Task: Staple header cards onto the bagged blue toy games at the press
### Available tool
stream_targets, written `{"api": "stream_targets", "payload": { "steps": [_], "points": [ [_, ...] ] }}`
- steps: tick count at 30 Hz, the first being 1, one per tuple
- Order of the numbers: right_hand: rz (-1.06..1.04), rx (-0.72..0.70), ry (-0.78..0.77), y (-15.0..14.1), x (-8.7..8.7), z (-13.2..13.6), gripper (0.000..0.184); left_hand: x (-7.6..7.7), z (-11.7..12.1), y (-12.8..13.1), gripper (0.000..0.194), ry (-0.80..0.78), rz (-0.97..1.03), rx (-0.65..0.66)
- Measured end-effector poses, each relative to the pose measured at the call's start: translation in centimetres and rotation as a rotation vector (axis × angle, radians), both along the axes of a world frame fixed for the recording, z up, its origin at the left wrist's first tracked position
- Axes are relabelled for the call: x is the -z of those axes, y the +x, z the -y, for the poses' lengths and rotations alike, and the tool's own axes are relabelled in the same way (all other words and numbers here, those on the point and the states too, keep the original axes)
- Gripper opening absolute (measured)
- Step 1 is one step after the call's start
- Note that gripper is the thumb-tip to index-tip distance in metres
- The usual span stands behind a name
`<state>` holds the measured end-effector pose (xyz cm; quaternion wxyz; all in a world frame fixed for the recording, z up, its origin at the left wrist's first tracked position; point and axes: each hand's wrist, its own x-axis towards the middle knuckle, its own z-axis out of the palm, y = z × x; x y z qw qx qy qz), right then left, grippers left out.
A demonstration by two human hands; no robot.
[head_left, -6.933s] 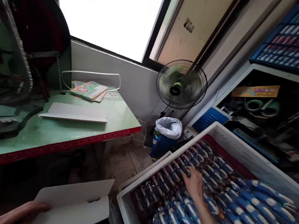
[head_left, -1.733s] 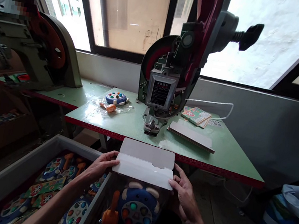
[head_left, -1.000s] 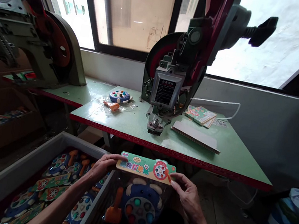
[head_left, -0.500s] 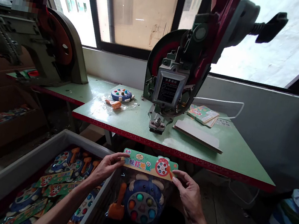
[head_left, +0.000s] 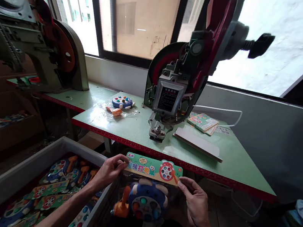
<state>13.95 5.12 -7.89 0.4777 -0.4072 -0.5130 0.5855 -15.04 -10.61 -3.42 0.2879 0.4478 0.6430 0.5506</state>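
A bagged toy with a printed header card (head_left: 144, 169) hangs between my hands, below the front edge of the table. Through the clear bag show a round blue toy (head_left: 147, 202) with coloured buttons and an orange toy hammer (head_left: 123, 203). My left hand (head_left: 113, 169) pinches the card's left end. At the card's right end, my right hand (head_left: 195, 200) grips the corner between thumb and fingers. Beyond the card, a stapling machine (head_left: 168, 97) stands on the green table, its lower head over the tabletop, apart from the card.
On the left stands a grey crate (head_left: 76, 146) holding several bagged toys. The green table (head_left: 125, 130) carries an unwrapped blue toy (head_left: 122, 102), an orange hammer (head_left: 114, 112), loose cards (head_left: 204, 122) and a flat board (head_left: 198, 144). A second machine (head_left: 60, 51) stands farther left.
The view has tilted up a little, so the table and machine sit lower in it. Both hands still hold the card, and the bagged toy beneath has swung slightly.
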Motion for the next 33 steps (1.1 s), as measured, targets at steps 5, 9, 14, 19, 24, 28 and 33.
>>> {"api": "stream_targets", "payload": {
  "steps": [5, 9, 14, 19, 24, 28, 33],
  "points": [
    [-0.129, 0.071, 0.061, -0.7, -2.9, -2.7, 0.04, -2.3, -3.7, -0.3, 0.016, 0.109, -0.052, -0.026],
    [-0.196, 0.114, 0.071, -1.5, -5.5, -5.8, 0.045, -4.3, -8.0, -0.8, 0.012, 0.188, 0.008, -0.001],
    [-0.201, 0.132, 0.064, -2.5, -8.0, -10.0, 0.053, -6.3, -13.7, -1.8, 0.013, 0.228, 0.093, 0.01],
    [-0.177, 0.163, 0.055, -3.3, -9.2, -12.9, 0.054, -7.3, -17.8, -2.7, 0.018, 0.227, 0.142, -0.017],
    [-0.167, 0.167, 0.08, -3.6, -9.2, -14.3, 0.052, -7.7, -19.3, -2.8, 0.02, 0.233, 0.186, -0.038],
    [-0.167, 0.164, 0.085, -3.6, -9.0, -14.7, 0.049, -7.8, -19.4, -2.6, 0.022, 0.243, 0.211, -0.034],
    [-0.17, 0.16, 0.075, -3.6, -8.7, -14.9, 0.047, -7.7, -19.3, -2.6, 0.022, 0.243, 0.23, -0.032]
  ]
}}
